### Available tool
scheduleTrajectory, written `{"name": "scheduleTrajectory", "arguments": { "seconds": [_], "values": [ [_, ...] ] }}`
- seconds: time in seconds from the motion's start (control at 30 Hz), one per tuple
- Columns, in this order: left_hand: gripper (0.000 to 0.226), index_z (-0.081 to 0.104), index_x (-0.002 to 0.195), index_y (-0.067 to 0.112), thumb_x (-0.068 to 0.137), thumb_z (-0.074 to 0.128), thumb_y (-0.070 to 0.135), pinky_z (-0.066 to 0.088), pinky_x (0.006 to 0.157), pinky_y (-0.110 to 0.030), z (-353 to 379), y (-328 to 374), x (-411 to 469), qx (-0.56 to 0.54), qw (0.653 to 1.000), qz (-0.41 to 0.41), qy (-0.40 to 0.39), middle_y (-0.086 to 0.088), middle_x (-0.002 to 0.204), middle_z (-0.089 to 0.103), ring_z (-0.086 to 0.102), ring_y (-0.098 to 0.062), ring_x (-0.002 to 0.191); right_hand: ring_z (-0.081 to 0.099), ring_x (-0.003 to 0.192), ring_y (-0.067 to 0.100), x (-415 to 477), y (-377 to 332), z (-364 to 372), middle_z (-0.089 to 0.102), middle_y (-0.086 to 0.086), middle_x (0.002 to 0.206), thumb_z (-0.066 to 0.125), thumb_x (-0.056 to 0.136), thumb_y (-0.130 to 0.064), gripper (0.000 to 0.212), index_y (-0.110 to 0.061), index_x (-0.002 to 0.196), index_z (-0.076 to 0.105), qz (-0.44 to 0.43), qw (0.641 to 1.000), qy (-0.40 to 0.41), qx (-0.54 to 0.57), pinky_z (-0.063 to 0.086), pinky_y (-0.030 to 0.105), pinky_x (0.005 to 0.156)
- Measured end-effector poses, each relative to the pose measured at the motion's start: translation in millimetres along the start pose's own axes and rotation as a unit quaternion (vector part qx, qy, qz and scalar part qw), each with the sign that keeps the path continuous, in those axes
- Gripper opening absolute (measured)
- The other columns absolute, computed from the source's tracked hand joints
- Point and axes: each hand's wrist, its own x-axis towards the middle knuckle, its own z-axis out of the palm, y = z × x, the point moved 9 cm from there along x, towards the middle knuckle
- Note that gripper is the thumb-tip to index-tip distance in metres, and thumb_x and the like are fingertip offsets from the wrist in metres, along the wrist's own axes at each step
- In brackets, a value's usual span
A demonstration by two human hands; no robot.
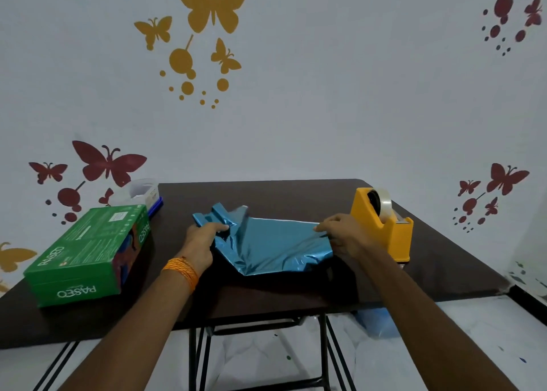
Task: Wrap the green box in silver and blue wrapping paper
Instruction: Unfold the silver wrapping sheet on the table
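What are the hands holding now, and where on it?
Both hold the crumpled shiny blue wrapping paper: the left hand grips its bunched left side, the right hand pinches its right edge.

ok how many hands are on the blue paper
2. The left hand grips the crumpled left side of the paper; the right hand pinches its right edge, beside the tape dispenser.
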Motion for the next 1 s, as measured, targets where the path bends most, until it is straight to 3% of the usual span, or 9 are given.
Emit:
{"name": "scheduleTrajectory", "arguments": {
  "seconds": [0.13,0.23,0.33,0.4,0.43,0.53,0.6,0.8,1.0],
  "values": [
    [0.037,0.062,0.113,-0.008,0.079,0.073,-0.005,0.058,0.072,-0.049,6.6,3.8,13.0,0.026,0.999,0.014,-0.030,-0.029,0.105,0.068,0.069,-0.040,0.081,0.062,0.072,0.035,17.2,15.0,8.0,0.063,0.026,0.087,0.080,0.079,0.002,0.016,0.010,0.079,0.066,0.079,0.996,-0.004,0.030,0.056,0.044,0.067],
    [0.079,0.040,0.136,-0.002,0.073,0.085,0.014,0.054,0.085,-0.046,1.8,25.2,11.0,0.125,0.982,0.129,0.054,-0.025,0.134,0.051,0.059,-0.038,0.110,0.066,0.084,0.043,21.3,6.5,9.1,0.064,0.031,0.088,0.090,0.067,0.000,0.033,0.013,0.084,0.065,0.034,0.998,0.032,0.039,0.058,0.050,0.075],
    [0.090,0.029,0.149,0.012,0.077,0.080,0.028,0.031,0.112,-0.050,3.4,78.0,-21.8,0.317,0.852,0.366,0.200,-0.016,0.153,0.031,0.029,-0.034,0.141,0.067,0.097,0.046,16.9,-4.7,16.7,0.063,0.025,0.110,0.091,0.067,-0.003,0.057,0.007,0.114,0.059,-0.024,0.999,0.015,0.035,0.061,0.048,0.073],
    [0.067,0.046,0.139,0.013,0.079,0.074,0.024,0.031,0.112,-0.048,34.9,99.9,-43.3,0.399,0.750,0.502,0.163,-0.013,0.144,0.045,0.035,-0.032,0.138,0.063,0.102,0.038,17.8,-13.8,16.2,0.055,0.017,0.120,0.089,0.073,-0.006,0.071,0.001,0.132,0.052,-0.073,0.997,0.008,-0.018,0.060,0.038,0.074],
    [0.057,0.054,0.134,0.013,0.081,0.072,0.020,0.034,0.111,-0.045,56.5,99.9,-44.4,0.426,0.732,0.525,0.083,-0.011,0.137,0.053,0.042,-0.030,0.134,0.062,0.099,0.028,17.0,-20.4,16.7,0.055,0.014,0.122,0.088,0.073,-0.005,0.070,0.000,0.133,0.053,-0.103,0.994,-0.001,-0.034,0.058,0.025,0.067],
    [0.065,0.042,0.147,0.020,0.088,0.070,0.021,0.038,0.109,-0.038,118.4,55.4,-35.5,0.523,0.726,0.391,-0.216,-0.003,0.137,0.056,0.048,-0.023,0.130,0.062,0.106,0.023,16.4,-34.6,21.8,0.058,0.006,0.120,0.088,0.070,0.000,0.070,-0.006,0.132,0.057,-0.171,0.981,-0.050,-0.073,0.052,0.018,0.070],
    [0.075,0.028,0.153,0.023,0.090,0.069,0.029,0.036,0.112,-0.040,136.3,22.3,-30.9,0.573,0.708,0.283,-0.301,-0.003,0.148,0.047,0.043,-0.024,0.136,0.059,0.118,0.024,16.9,-42.2,20.8,0.058,0.003,0.125,0.091,0.067,-0.004,0.073,-0.011,0.132,0.059,-0.206,0.972,-0.057,-0.097,0.051,0.023,0.083],
    [0.049,0.046,0.144,0.021,0.097,0.057,0.019,0.033,0.102,-0.031,158.6,7.3,-32.6,0.432,0.794,0.204,-0.375,0.001,0.132,0.054,0.050,-0.015,0.122,0.056,0.108,0.011,18.7,-52.8,16.0,0.057,-0.002,0.123,0.093,0.066,-0.011,0.076,-0.015,0.133,0.059,-0.240,0.958,-0.042,-0.153,0.044,0.000,0.073],
    [0.017,0.078,0.102,0.013,0.088,0.069,0.011,0.059,0.084,-0.037,153.4,39.9,-19.2,0.432,0.781,0.387,-0.231,-0.004,0.095,0.076,0.071,-0.017,0.083,0.064,0.092,0.002,22.9,-29.5,14.1,0.065,0.000,0.119,0.088,0.074,-0.013,0.056,-0.010,0.125,0.065,-0.178,0.983,-0.034,-0.026,0.049,0.006,0.064]
  ]
}}
